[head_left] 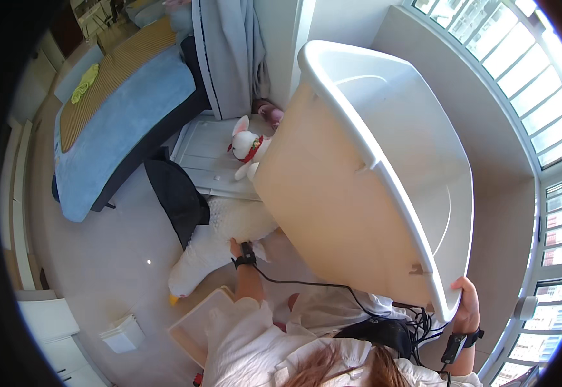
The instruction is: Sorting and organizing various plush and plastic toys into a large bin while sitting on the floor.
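A large white plastic storage bin (332, 174) stands tilted in front of me, its open side turned to the right. Its inside shows only bare walls. My right hand (466, 303) grips the rim at the near corner. My left hand (236, 249) is against a white plush goose (213, 255) with a yellow beak, which lies on the floor; most of its fingers are hidden. Beyond the goose, a white plush rabbit (247, 145) with a red neck scarf sits partly behind the bin on a flat whitish plastic panel (207, 158).
A black cloth item (176, 197) lies by the goose. To the left is a sofa with a blue cover (126, 122). A grey curtain (229, 58) hangs at the back, and barred windows (519, 84) line the right. Black cables (416, 322) run across my lap.
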### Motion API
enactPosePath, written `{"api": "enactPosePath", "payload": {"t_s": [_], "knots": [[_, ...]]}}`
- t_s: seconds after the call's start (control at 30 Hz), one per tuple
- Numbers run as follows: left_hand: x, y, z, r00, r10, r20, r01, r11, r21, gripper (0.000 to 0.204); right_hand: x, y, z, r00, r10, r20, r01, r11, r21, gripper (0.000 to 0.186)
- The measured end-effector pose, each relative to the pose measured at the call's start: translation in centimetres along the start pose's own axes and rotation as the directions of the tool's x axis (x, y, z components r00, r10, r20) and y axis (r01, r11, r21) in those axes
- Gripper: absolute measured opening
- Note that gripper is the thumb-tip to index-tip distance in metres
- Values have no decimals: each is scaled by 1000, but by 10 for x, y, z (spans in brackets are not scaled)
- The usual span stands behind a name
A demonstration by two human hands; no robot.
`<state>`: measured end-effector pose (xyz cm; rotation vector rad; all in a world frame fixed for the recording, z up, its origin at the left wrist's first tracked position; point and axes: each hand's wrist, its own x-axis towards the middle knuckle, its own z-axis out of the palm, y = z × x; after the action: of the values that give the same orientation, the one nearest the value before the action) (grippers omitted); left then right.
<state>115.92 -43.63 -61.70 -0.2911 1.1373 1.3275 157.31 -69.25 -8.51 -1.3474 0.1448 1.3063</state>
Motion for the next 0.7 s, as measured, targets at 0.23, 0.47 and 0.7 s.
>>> {"api": "enactPosePath", "payload": {"t_s": [0.23,0.47,0.7], "knots": [[19,122,-5,979,203,7,-202,974,103,50,3,-4,-13,999,-36,9,36,999,1,48],[16,283,-140,880,457,-130,-473,868,-148,67,9,-3,-19,999,-18,43,14,996,88,55],[-99,318,-183,727,440,-527,-505,863,24,53,7,-3,-5,980,-14,196,-39,964,262,59]]}}
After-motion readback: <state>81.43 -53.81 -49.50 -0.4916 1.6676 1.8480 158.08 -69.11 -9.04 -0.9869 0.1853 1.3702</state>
